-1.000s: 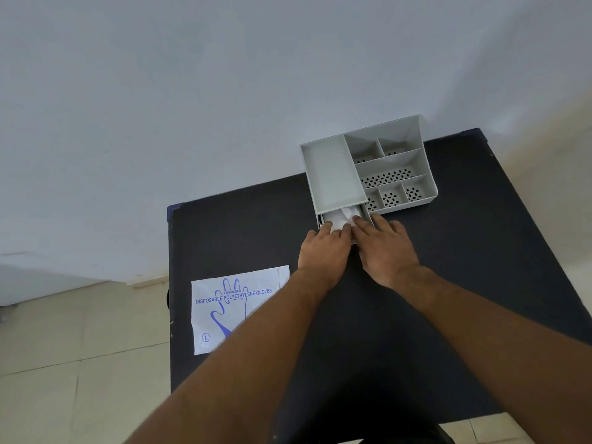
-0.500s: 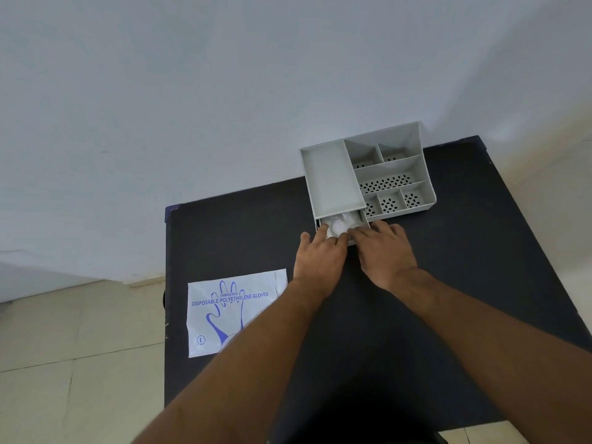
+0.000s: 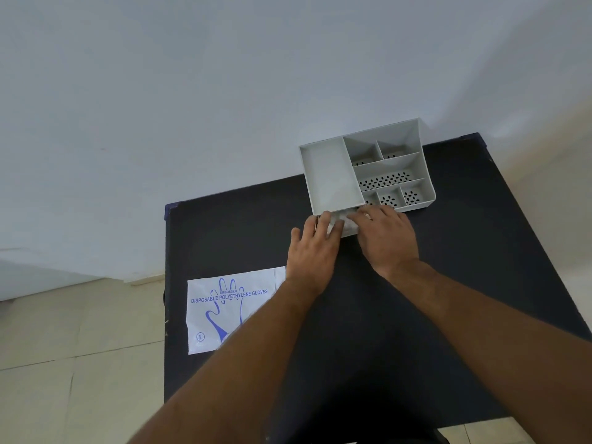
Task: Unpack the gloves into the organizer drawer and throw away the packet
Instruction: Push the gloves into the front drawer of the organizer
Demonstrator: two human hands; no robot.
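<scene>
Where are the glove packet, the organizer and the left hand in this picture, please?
glove packet (image 3: 230, 310): head view, printed front.
organizer (image 3: 333, 174): head view, floor of its large bare compartment.
left hand (image 3: 312, 248): head view, back of the hand.

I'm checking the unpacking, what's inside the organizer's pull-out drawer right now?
Crumpled clear gloves show in the drawer. The left hand and right hand cover the rest, so the amount is unknown.

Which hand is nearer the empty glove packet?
Left. The left hand is just up and right of the glove packet, its forearm crossing the packet's corner; the right hand lies farther right, at the drawer.
</scene>
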